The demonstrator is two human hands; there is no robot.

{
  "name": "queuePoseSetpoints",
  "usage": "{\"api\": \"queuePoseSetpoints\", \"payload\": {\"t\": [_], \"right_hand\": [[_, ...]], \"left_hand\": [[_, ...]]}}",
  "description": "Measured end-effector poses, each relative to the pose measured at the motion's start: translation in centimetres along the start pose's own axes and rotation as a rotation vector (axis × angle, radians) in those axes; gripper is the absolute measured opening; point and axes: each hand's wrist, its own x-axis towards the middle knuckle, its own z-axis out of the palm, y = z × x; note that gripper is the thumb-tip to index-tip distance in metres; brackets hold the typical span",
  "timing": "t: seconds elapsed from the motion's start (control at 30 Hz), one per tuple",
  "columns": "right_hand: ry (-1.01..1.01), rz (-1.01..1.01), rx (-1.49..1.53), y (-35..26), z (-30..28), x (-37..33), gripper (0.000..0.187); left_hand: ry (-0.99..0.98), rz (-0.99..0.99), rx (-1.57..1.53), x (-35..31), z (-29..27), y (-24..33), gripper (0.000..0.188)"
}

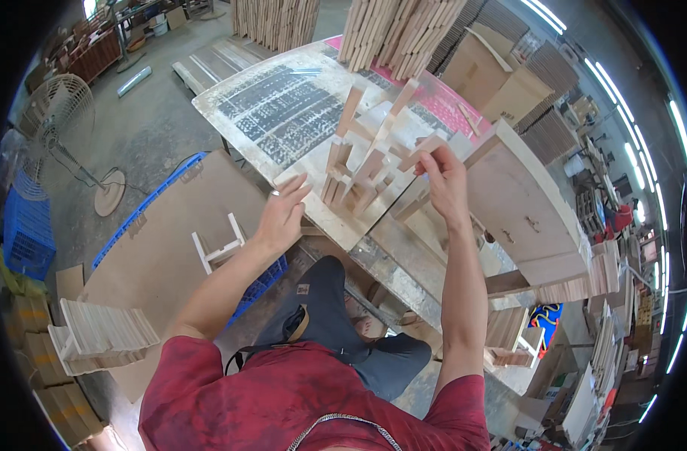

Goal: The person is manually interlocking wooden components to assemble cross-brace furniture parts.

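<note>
My right hand [442,180] pinches a short pale wooden block [423,152] between thumb and fingers, above the right side of a cluster of wood pieces. These wooden blocks [370,167] stand and lean at various angles on the near end of the worktable, several of them upright. My left hand [282,216] is at the table's left edge with its fingers extended and a ring on one of them. A pale strip of wood or table edge shows by its fingertips; I cannot tell whether it touches it.
The worktable [264,113] has a worn, pale-spotted dark top. Bundled wood strips [400,37] stand at its far end. A large curved wooden panel [527,207] rises at the right. At the left, a cardboard-topped blue crate [178,225] carries a small wooden frame [221,246] and stacked slats [106,334].
</note>
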Motion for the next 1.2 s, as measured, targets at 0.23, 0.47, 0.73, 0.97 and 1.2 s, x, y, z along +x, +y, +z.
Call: {"api": "queuePoseSetpoints", "payload": {"t": [0.23,0.47,0.73,0.97,1.2], "right_hand": [[-0.202,0.172,0.031,6.1,0.4,2.5,0.023],[-0.241,0.341,-0.039,10.0,2.3,1.3,0.022],[-0.231,0.464,-0.497,9.8,3.5,1.1,0.048],[0.001,0.177,-0.635,8.1,6.5,1.3,0.047],[0.059,0.275,-0.564,8.1,6.5,-0.5,0.044]], "left_hand": [[-0.085,-0.384,0.017,3.0,7.2,0.7,0.088],[-0.117,-0.453,0.006,4.1,7.8,-2.3,0.068],[-0.120,-0.399,0.008,3.0,8.7,-1.2,0.107],[0.026,-0.449,0.026,3.4,10.0,-1.3,0.099],[0.064,-0.294,0.108,2.6,10.5,-2.1,0.082]]}}
